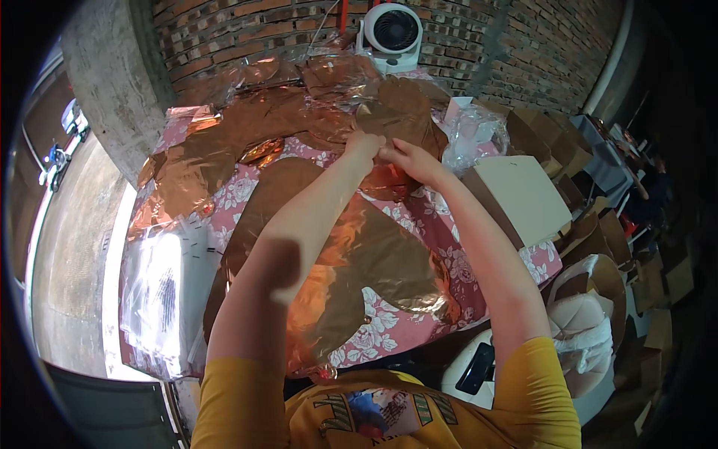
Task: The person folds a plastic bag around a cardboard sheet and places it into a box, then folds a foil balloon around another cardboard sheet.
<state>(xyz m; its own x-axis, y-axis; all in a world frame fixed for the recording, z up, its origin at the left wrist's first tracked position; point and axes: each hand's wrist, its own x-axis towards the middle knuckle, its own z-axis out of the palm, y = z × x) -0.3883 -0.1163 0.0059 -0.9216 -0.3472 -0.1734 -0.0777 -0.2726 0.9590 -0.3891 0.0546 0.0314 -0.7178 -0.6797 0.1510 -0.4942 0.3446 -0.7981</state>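
Note:
Both my hands meet over the table, pinching the edge of a flat copper-coloured foil balloon (400, 112). My left hand (363, 148) has its fingers closed on the foil, and beside it my right hand (410, 159) is closed too, fingertips nearly touching the left ones. The exact grip point is hidden by the fingers. Closer to me, under my forearms, spreads a large flat foil piece (389, 258) with rounded ends, in the same shiny copper colour. More crumpled foil balloons (262, 116) lie across the far and left side.
A pink flowered cloth (381, 322) covers the table. At the back stands a white fan (393, 34) by a brick wall. Clear plastic bags (161, 292) lie front left; a white-topped box (520, 198) sits right. A phone (475, 368) rests near my right elbow, with cardboard boxes beyond.

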